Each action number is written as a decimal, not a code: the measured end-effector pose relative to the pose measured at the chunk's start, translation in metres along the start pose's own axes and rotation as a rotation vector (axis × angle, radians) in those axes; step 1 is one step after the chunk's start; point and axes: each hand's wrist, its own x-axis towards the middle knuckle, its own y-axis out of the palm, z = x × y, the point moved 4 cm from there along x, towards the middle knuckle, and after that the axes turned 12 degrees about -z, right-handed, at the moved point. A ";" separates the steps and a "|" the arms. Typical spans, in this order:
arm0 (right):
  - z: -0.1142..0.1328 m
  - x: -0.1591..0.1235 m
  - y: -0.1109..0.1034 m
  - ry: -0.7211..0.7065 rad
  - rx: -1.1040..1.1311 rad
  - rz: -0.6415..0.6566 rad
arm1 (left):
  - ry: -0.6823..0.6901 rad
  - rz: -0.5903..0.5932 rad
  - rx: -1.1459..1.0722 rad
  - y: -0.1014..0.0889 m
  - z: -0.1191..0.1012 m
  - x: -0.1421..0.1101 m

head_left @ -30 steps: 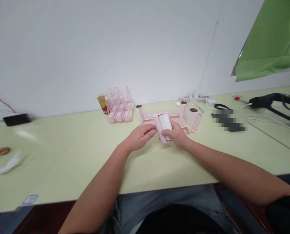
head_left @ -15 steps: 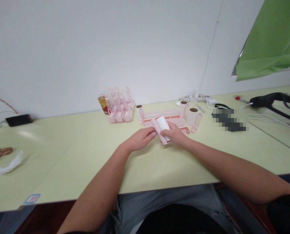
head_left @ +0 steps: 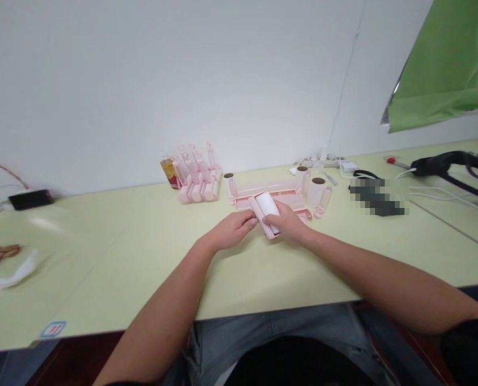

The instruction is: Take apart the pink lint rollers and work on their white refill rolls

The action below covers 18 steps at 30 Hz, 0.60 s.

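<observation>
While three upright rolls (head_left: 315,197) stand behind, the right hand (head_left: 292,221) grips one case (head_left: 258,210) with one white roll (head_left: 267,207), long axis pointing far-left; whether the left hand (head_left: 231,230) grips, I cannot tell.

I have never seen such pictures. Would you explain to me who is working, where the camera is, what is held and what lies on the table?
There is no machine: a person works bare-handed. The camera is worn on the head, so you look forward and down. The right hand holds a white roll, which lies against a pink casing. The left hand is at the casing's left edge; whether it grips there is hard to see. On the table, behind the hands, lie pink parts, with upright rolls beside them. Further left, a cluster of pink pieces stands next to a yellow-and-red carton.
</observation>
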 end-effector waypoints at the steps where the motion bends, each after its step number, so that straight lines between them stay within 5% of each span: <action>1: -0.001 0.000 0.000 -0.001 -0.001 0.002 | -0.001 0.000 0.003 0.000 0.000 0.000; 18: -0.001 -0.003 0.001 0.000 -0.030 0.004 | -0.011 0.002 -0.008 0.000 -0.001 0.000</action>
